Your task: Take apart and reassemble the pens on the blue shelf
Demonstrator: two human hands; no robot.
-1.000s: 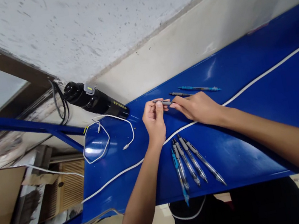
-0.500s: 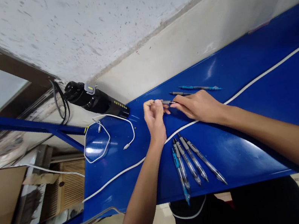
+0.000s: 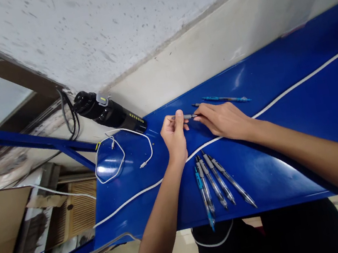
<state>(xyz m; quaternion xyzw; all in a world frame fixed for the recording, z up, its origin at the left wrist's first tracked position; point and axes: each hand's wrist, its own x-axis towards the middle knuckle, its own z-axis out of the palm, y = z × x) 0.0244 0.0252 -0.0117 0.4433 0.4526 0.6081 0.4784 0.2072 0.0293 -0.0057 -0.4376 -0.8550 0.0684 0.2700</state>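
Observation:
My left hand pinches a slim grey pen between thumb and fingertips, above the blue table top. My right hand grips the pen's right end with its fingertips. A dark pen lies under the right fingers, mostly hidden, with only its tip showing. Just beyond it rests a blue pen. Below my hands, several clear-barrelled pens lie side by side, one with a blue clip.
A black bottle lies at the table's far corner. A coiled white cable sits near it, and a long white cable runs across the table beneath my forearms. A blue metal frame and cardboard lie beyond the table edge.
My right hand has shifted over the dark pen, which is now mostly covered. My left thumb has risen slightly on the grey pen, and both hands still hold it.

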